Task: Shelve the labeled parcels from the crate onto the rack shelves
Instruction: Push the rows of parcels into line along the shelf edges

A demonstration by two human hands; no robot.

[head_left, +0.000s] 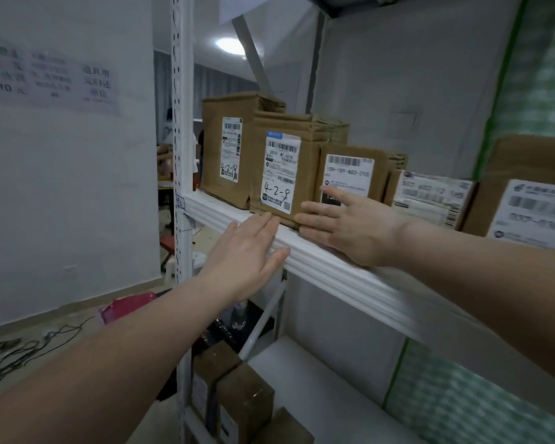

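A brown cardboard parcel (305, 145) with a white label marked 4-2-8 stands on the white rack shelf (334, 267), at its front edge. My right hand (346, 229) lies flat with straight fingers against the parcel's lower right front. My left hand (247, 251) is open, its fingertips touching the parcel's bottom left edge at the shelf lip. A taller parcel (228, 149) marked 4-2-18 stands just left of it. A smaller labeled parcel (353, 171) sits to the right, partly behind my right hand. The crate is out of view.
Further right on the shelf lie a white-labeled packet (430, 200) and a large box (526, 200). The rack's white upright post (181, 123) stands at left. Boxes (237, 398) sit on the lower shelf. Cables (20, 350) and a pink object (125, 307) lie on the floor.
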